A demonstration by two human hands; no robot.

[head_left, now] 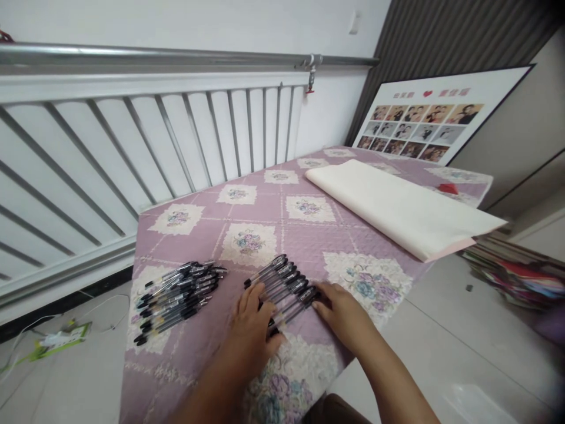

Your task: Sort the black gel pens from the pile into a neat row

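Several clear-barrelled pens with black caps (286, 288) lie side by side in a slanted row on the floral tablecloth. My left hand (249, 330) curls round their lower-left ends, thumb on the near side and fingers on the far side. At the capped ends, my right hand (342, 309) presses its thumb and fingers against the nearest pen. Parts of the barrels are hidden under the left fingers. A looser pile of similar pens (180, 294) rests on the cloth further left, with neither hand touching it.
The purple tablecloth (309, 238) covers the table. A large folded cream sheet (397, 203) lies towards the back right, near a small red item (448, 188). Behind stand a photo board (415, 123) and a white radiator (145, 147). Stacked papers (521, 282) lie right, on the floor.
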